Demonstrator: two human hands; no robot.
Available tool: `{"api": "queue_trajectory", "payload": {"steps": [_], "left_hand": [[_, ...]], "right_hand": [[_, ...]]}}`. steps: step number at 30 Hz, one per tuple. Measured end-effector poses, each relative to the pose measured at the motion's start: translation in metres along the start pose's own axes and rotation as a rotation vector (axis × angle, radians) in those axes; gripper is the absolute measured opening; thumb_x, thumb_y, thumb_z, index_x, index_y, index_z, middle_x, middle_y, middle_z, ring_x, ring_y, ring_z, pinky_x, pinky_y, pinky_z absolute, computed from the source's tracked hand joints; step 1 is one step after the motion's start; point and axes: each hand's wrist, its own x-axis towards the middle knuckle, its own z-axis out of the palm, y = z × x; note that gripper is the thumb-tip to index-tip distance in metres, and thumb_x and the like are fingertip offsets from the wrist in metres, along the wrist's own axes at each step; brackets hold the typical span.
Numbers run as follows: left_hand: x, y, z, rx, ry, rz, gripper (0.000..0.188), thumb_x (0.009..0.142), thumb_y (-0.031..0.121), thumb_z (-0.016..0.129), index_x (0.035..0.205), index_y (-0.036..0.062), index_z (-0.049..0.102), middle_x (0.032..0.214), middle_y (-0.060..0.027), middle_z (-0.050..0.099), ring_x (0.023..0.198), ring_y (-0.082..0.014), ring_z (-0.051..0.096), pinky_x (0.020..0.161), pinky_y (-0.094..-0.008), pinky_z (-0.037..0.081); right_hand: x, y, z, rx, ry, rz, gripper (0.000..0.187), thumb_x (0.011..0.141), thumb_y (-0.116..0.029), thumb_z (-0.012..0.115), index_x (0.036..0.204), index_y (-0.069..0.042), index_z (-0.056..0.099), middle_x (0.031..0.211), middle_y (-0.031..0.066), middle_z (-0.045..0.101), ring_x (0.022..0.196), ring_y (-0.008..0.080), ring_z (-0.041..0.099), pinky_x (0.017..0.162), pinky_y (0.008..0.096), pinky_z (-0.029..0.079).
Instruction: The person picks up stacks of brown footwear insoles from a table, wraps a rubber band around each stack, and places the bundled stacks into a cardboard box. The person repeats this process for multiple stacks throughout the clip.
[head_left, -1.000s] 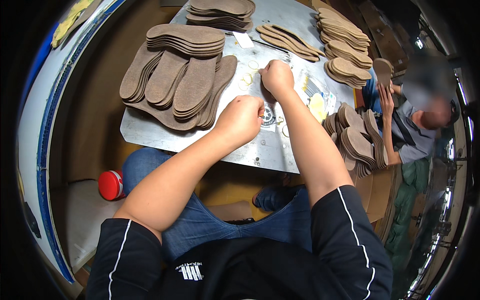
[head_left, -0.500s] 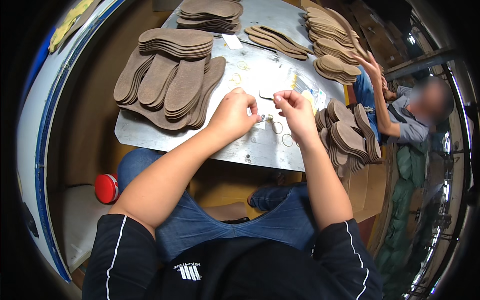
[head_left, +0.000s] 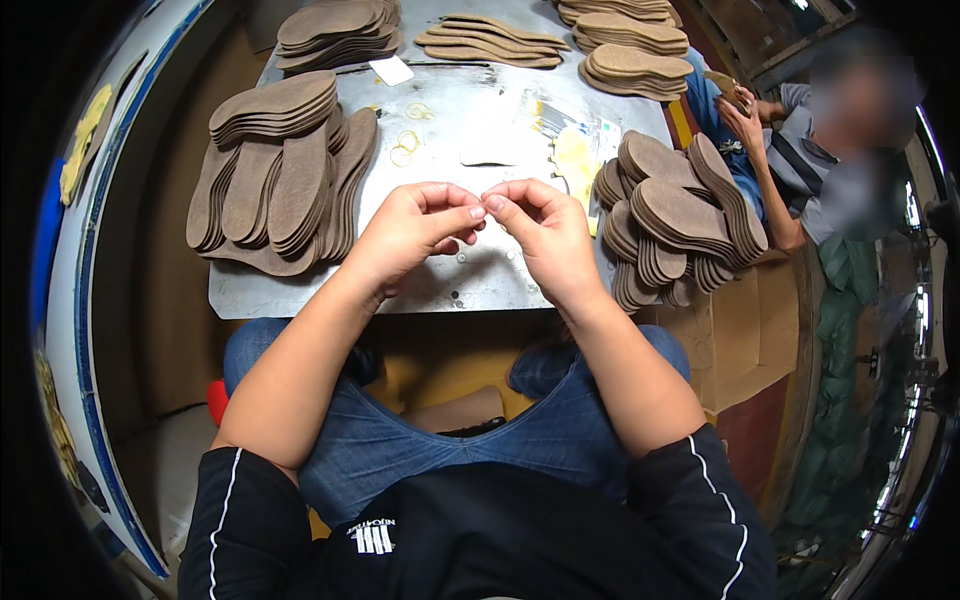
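Observation:
My left hand [head_left: 415, 232] and my right hand [head_left: 553, 242] meet fingertip to fingertip above the near part of the metal table [head_left: 265, 290]. Both thumbs press against the forefingers. Whatever sits in the pinch is too small to make out. Thin yellowish rings, like rubber bands [head_left: 404, 150], lie on the tabletop beyond my left hand. To the left is a large pile of brown insoles [head_left: 250, 195], bundled in stacks. Another heap of insole stacks [head_left: 680, 215] stands right of my right hand.
Further insole stacks [head_left: 490, 42] line the far side, near a white card [head_left: 391, 70]. Yellow sheet-like scraps [head_left: 575, 160] lie beyond my right hand. A co-worker in a grey shirt [head_left: 795, 150] sits at the right, hands raised. A cardboard box [head_left: 755, 330] stands below the table's right end.
My hands were apart low over the table, near small rings; now they are raised and joined at the fingertips. The view has shifted. The co-worker's hands have come down with an insole.

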Motion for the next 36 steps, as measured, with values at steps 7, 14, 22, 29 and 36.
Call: {"api": "queue_trajectory", "payload": {"steps": [7, 14, 22, 29, 36], "left_hand": [[0.006, 0.001, -0.002, 0.079, 0.083, 0.069, 0.019, 0.106, 0.022, 0.082, 0.113, 0.0043, 0.082, 0.100, 0.0004, 0.080, 0.081, -0.0048, 0.067, 0.072, -0.0220, 0.053], [0.002, -0.004, -0.005, 0.016, 0.094, -0.025, 0.020, 0.105, 0.023, 0.084, 0.111, 0.0036, 0.082, 0.102, -0.0013, 0.081, 0.075, -0.0036, 0.063, 0.071, -0.0219, 0.052], [-0.001, -0.018, 0.002, -0.403, 0.079, -0.058, 0.018, 0.102, 0.020, 0.087, 0.112, 0.0048, 0.083, 0.089, 0.0029, 0.072, 0.077, -0.0054, 0.060, 0.068, -0.0211, 0.049], [-0.003, -0.012, 0.003, -0.079, 0.142, 0.104, 0.023, 0.098, 0.024, 0.091, 0.106, 0.0033, 0.085, 0.092, 0.0001, 0.078, 0.076, -0.0063, 0.060, 0.072, -0.0241, 0.051], [-0.005, -0.013, 0.008, 0.082, 0.186, 0.163, 0.019, 0.103, 0.022, 0.085, 0.107, 0.0034, 0.084, 0.091, 0.0008, 0.077, 0.077, -0.0055, 0.060, 0.073, -0.0239, 0.051]], "right_hand": [[0.002, 0.002, -0.005, -0.239, 0.110, -0.108, 0.018, 0.112, -0.018, 0.073, 0.113, 0.000, 0.074, 0.097, -0.0011, 0.072, 0.088, 0.0056, 0.064, 0.082, 0.0249, 0.054], [0.006, -0.013, -0.007, -0.227, 0.085, -0.108, 0.017, 0.110, -0.017, 0.076, 0.114, -0.001, 0.074, 0.097, -0.0017, 0.072, 0.090, 0.0055, 0.065, 0.082, 0.0246, 0.055], [-0.006, -0.005, 0.013, -0.108, 0.035, 0.021, 0.024, 0.100, -0.019, 0.087, 0.111, 0.001, 0.080, 0.098, 0.0070, 0.082, 0.086, 0.0108, 0.073, 0.082, 0.0297, 0.059], [-0.006, -0.004, 0.012, -0.288, 0.114, -0.119, 0.016, 0.099, -0.013, 0.084, 0.110, 0.000, 0.082, 0.098, 0.0038, 0.082, 0.084, 0.0071, 0.070, 0.078, 0.0248, 0.056], [-0.009, -0.011, 0.018, -0.405, 0.149, -0.226, 0.010, 0.097, -0.010, 0.076, 0.100, 0.000, 0.077, 0.088, 0.0079, 0.079, 0.079, 0.0136, 0.073, 0.070, 0.0317, 0.056]]}}
